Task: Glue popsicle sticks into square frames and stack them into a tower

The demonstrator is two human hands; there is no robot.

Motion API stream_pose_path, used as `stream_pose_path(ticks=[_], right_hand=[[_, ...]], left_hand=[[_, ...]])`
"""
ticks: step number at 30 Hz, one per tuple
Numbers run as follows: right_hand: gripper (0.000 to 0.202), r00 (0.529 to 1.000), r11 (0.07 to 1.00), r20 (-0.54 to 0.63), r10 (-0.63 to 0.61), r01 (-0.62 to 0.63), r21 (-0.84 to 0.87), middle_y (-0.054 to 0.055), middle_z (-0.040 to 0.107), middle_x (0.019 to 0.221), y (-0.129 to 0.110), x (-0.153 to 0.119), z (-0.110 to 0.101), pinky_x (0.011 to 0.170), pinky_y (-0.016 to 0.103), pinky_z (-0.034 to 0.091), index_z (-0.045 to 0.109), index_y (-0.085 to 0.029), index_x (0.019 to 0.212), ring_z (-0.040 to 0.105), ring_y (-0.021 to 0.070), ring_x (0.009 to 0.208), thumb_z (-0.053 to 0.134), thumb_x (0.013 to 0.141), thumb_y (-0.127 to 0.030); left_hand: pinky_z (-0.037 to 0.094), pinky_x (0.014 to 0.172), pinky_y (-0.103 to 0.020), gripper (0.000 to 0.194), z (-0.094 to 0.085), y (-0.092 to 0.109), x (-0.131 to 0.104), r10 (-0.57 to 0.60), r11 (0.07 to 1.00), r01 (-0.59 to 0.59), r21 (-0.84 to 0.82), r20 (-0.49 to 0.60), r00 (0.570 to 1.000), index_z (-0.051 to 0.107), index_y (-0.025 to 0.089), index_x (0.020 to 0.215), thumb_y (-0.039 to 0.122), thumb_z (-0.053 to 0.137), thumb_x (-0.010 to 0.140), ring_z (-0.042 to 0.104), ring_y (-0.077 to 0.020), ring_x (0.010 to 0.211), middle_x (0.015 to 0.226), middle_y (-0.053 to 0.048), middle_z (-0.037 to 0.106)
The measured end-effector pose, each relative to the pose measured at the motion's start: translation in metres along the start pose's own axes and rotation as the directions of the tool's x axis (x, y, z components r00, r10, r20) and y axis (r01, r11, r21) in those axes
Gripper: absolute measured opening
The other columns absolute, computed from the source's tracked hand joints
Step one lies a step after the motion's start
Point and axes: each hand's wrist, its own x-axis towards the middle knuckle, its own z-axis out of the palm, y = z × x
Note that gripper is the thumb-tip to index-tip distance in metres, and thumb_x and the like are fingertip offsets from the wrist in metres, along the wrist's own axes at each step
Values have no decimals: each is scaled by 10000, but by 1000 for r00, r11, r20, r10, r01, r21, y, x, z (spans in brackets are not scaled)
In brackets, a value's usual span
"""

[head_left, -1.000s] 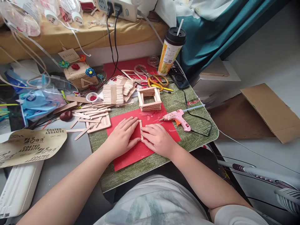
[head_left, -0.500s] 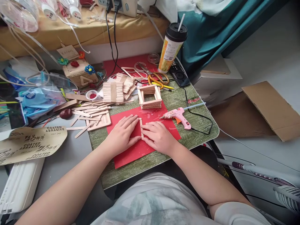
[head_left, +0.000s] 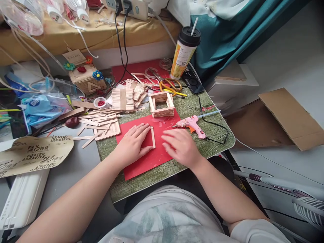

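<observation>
- the thin, pale wooden craft-stick piece [head_left: 153, 138] could skew out of square if the bare left hand [head_left: 133, 141], spread flat over most of it, presses unevenly or slides
- if any glue at its corners is soft, a joint could slip, or the piece could stick to the bright red flat sheet [head_left: 162, 158] beneath, whose whitish streaks look like glue
- the bare right hand [head_left: 181, 145], open with loosely bent fingers and nothing visible in it, hangs just beside the nozzle of the pink plastic glue gun [head_left: 194, 122]; should that tip be hot, a careless brush could burn
- a knock could also push the gun toward the hollow square stack of pale wooden sticks [head_left: 163, 112]
- the piece lies on the sheet, on the green wood-grain worktop [head_left: 118, 189]
- it shows one straight, narrow bar beside the left hand, with short ends turning toward the palm; the rest is covered, so whether it forms a whole frame i cannot tell
</observation>
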Motion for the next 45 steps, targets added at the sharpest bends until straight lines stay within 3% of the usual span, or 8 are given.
stream_pose_path(ticks=[5, 10, 19, 26, 33, 35, 40, 45], right_hand=[[285, 861, 860, -288, 420, -478, -176, 147, 669, 1216, 34, -24, -40, 1055, 543, 483, 658, -230, 1196, 609, 354, 1186, 683, 925, -314], [651, 710, 699, -135, 691, -704, -127, 124, 676, 1219, 64, -32, -48, 866, 442, 545, 539, -225, 1315, 658, 315, 1045, 816, 759, -420], [427, 585, 586, 37, 810, -810, -13, 63, 752, 1002, 75, -18, -64, 700, 325, 518, 631, -219, 1109, 708, 218, 801, 793, 741, -361], [380, 629, 609, 38, 777, -766, 206, 70, 782, 1060, 69, -19, -68, 753, 360, 548, 673, -230, 1142, 734, 259, 896, 714, 768, -283], [619, 631, 403, 187, 752, -667, 627, 113, 761, 1225, 54, -3, -56, 662, 290, 551, 618, -213, 1319, 742, 251, 994, 800, 742, -345], [607, 646, 386, 201, 736, -645, 659, 101, 761, 1235, 48, 1, -54, 633, 273, 533, 634, -223, 1303, 734, 258, 1026, 820, 741, -352], [382, 614, 350, 342, 712, -732, 585, 51, 771, 830, 40, 6, -46, 561, 276, 484, 738, -165, 1043, 624, 152, 622, 839, 785, -428], [483, 677, 428, 439, 590, -724, 541, 108, 812, 1026, 32, 20, -36, 572, 272, 523, 725, -195, 1249, 717, 185, 729, 811, 843, -441]], left_hand=[[253, 1345, -552, 778, -1, 0, -1, -8, 1000, 8, -11, 8, 1000, 312, 206, 1671, 597, 529, 1035, 337, -339, 1598, 1724, -129, 356], [265, 1341, -546, 773, -2, -1, -1, -9, 1000, 9, 0, 5, 1000, 330, 194, 1663, 608, 520, 1038, 351, -337, 1592, 1705, -136, 391], [286, 1330, -550, 779, -1, -1, 0, 0, 1000, 0, 13, -11, 1000, 338, 201, 1659, 618, 531, 1029, 365, -338, 1584, 1699, -137, 402], [278, 1335, -553, 777, -1, -2, -1, 0, 1000, 0, -6, -9, 1000, 331, 206, 1663, 600, 541, 1027, 363, -337, 1587, 1713, -133, 379], [268, 1343, -540, 795, -3, -2, -2, 5, 1000, -5, -13, -7, 1000, 311, 192, 1662, 596, 557, 1024, 351, -315, 1594, 1713, -141, 375], [275, 1339, -547, 784, -5, -2, -2, 5, 1000, -5, -25, -15, 1000, 305, 204, 1664, 585, 556, 1027, 357, -316, 1591, 1709, -140, 384], [275, 1333, -570, 811, -6, -1, -4, 13, 999, -14, -51, -21, 1000, 306, 212, 1659, 619, 566, 1008, 374, -333, 1579, 1696, -148, 401], [259, 1326, -598, 832, -6, 0, -5, -5, 998, 2, -55, -51, 999, 339, 209, 1631, 618, 631, 967, 415, -356, 1538, 1654, -163, 450]])
